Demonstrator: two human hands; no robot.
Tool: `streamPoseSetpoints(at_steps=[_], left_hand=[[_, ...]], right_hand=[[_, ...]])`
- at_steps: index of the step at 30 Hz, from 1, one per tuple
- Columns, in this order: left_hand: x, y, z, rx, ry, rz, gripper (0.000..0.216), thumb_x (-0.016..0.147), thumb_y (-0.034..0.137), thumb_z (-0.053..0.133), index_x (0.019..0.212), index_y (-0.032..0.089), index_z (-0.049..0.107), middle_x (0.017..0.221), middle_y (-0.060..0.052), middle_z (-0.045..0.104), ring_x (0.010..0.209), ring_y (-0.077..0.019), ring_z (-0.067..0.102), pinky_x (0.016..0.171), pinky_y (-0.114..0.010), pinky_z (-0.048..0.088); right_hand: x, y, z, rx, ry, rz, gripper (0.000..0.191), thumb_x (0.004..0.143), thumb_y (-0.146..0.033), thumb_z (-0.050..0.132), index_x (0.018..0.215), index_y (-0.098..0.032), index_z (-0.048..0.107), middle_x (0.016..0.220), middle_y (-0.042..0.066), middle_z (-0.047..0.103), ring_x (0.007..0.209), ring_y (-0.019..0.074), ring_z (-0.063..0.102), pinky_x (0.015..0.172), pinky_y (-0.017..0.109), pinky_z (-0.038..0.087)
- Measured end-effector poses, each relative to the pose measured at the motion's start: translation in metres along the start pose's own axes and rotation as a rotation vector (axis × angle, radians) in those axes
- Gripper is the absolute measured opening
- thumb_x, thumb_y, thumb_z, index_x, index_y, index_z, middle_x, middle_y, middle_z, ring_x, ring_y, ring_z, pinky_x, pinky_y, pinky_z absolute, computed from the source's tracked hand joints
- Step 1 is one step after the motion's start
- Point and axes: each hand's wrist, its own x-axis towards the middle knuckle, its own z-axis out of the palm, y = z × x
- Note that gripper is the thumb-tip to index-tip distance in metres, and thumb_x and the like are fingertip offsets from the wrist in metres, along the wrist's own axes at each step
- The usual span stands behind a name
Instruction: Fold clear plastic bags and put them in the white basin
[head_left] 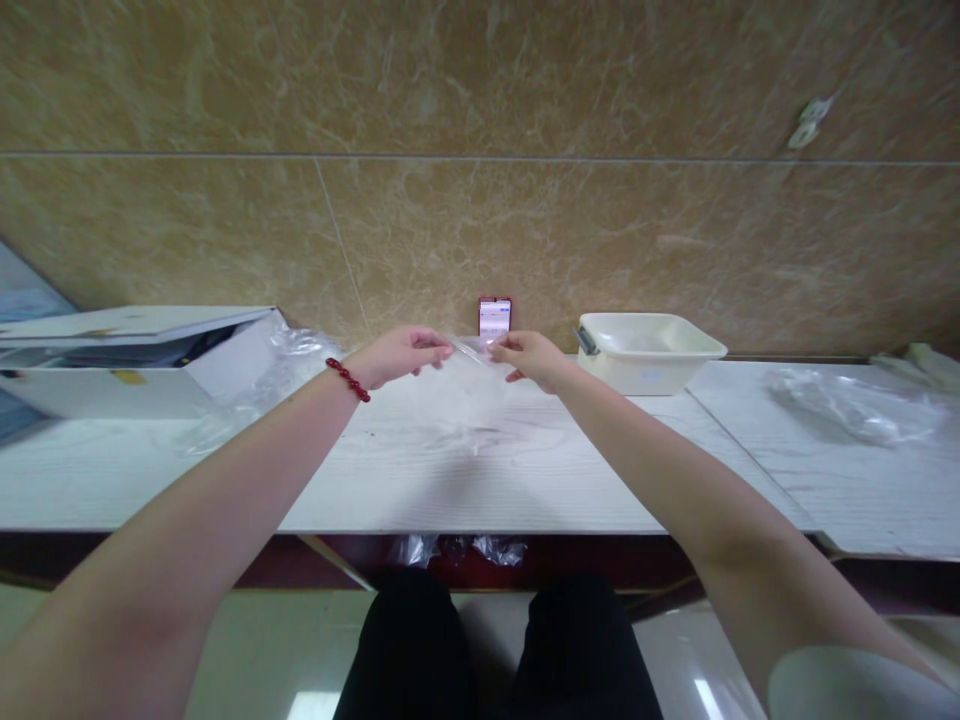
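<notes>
A clear plastic bag [466,400] hangs between my two hands over the white table, its upper edge stretched from one to the other. My left hand [405,355], with a red bead bracelet [347,380] on the wrist, pinches one corner of that edge. The opposite corner is pinched by my right hand [529,358]. Just behind the bag, a phone [495,316] with a lit screen leans against the wall. The bag is see-through, so I cannot make out whether anything lies inside it.
Right of my hands stands a cream plastic bin [651,345] with a grey handle. An open white box [142,375] sits at the left beside crumpled clear plastic [262,385]. More clear plastic [862,405] lies far right. The table's front edge [465,531] runs before my knees.
</notes>
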Motion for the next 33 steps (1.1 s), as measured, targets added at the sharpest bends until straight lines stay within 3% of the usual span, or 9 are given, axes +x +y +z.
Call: streamPoseSetpoints(at_steps=[2, 7, 11, 15, 19, 24, 29, 33], left_hand=[[0.004, -0.002, -0.002, 0.012, 0.015, -0.031, 0.031, 0.063, 0.039, 0.057, 0.085, 0.018, 0.059, 0.075, -0.003, 0.059, 0.068, -0.0137, 0.053, 0.047, -0.020, 0.037], [0.017, -0.021, 0.005, -0.068, 0.079, -0.188, 0.026, 0.059, 0.033, 0.063, 0.079, 0.018, 0.057, 0.079, -0.003, 0.057, 0.073, -0.0149, 0.053, 0.047, -0.020, 0.039], [0.032, -0.036, 0.021, -0.407, 0.139, -0.310, 0.012, 0.065, 0.022, 0.058, 0.073, 0.016, 0.052, 0.076, -0.002, 0.053, 0.066, -0.0109, 0.054, 0.053, -0.021, 0.043], [0.048, -0.033, 0.032, -0.699, 0.182, -0.344, 0.008, 0.070, 0.014, 0.051, 0.072, 0.018, 0.045, 0.072, 0.001, 0.050, 0.061, -0.0088, 0.053, 0.060, -0.027, 0.046], [0.066, -0.020, 0.032, -0.775, 0.220, -0.272, 0.010, 0.071, 0.019, 0.051, 0.074, 0.021, 0.041, 0.076, 0.003, 0.050, 0.066, -0.0107, 0.052, 0.062, -0.036, 0.046], [0.085, -0.013, 0.028, -0.704, 0.387, -0.025, 0.010, 0.071, 0.026, 0.050, 0.075, 0.023, 0.041, 0.086, 0.003, 0.051, 0.078, -0.0113, 0.051, 0.063, -0.030, 0.044], [0.086, -0.028, 0.040, -0.484, 0.401, 0.246, 0.019, 0.071, 0.036, 0.049, 0.081, 0.021, 0.046, 0.099, -0.001, 0.054, 0.093, -0.0116, 0.049, 0.077, -0.028, 0.040], [0.073, -0.053, 0.056, -0.295, 0.362, 0.285, 0.025, 0.071, 0.040, 0.047, 0.083, 0.019, 0.049, 0.108, -0.006, 0.052, 0.101, -0.0137, 0.046, 0.085, -0.031, 0.036]], right_hand=[[0.007, -0.008, -0.003, 0.092, 0.003, 0.060, 0.009, 0.077, -0.024, 0.049, 0.073, -0.015, 0.049, 0.082, 0.006, 0.056, 0.074, 0.0131, 0.055, 0.053, 0.027, 0.052], [0.020, -0.018, -0.010, 0.239, 0.055, 0.147, 0.010, 0.083, -0.019, 0.040, 0.074, -0.016, 0.043, 0.074, 0.004, 0.054, 0.062, 0.0085, 0.053, 0.058, 0.030, 0.052], [0.025, -0.017, -0.014, 0.305, 0.092, 0.151, 0.013, 0.085, -0.017, 0.033, 0.073, -0.016, 0.040, 0.066, 0.001, 0.051, 0.058, 0.0073, 0.051, 0.060, 0.031, 0.051], [0.037, -0.008, -0.018, 0.268, 0.169, 0.172, 0.012, 0.085, -0.021, 0.032, 0.075, -0.018, 0.039, 0.063, -0.001, 0.050, 0.056, 0.0075, 0.051, 0.058, 0.030, 0.049], [0.052, -0.006, -0.026, 0.164, 0.272, 0.099, 0.010, 0.084, -0.026, 0.035, 0.077, -0.019, 0.038, 0.070, 0.000, 0.052, 0.063, 0.0084, 0.054, 0.059, 0.028, 0.047], [0.058, -0.010, -0.041, 0.139, 0.370, -0.168, 0.010, 0.083, -0.027, 0.032, 0.079, -0.020, 0.038, 0.079, 0.000, 0.053, 0.072, 0.0077, 0.054, 0.063, 0.024, 0.046], [0.040, 0.013, -0.053, -0.047, 0.401, -0.401, 0.015, 0.082, -0.035, 0.033, 0.087, -0.022, 0.039, 0.080, -0.001, 0.052, 0.078, 0.0092, 0.053, 0.070, 0.025, 0.044], [0.009, 0.047, -0.053, -0.300, 0.315, -0.463, 0.026, 0.075, -0.035, 0.047, 0.094, -0.019, 0.040, 0.087, 0.004, 0.053, 0.083, 0.0146, 0.052, 0.073, 0.030, 0.043]])
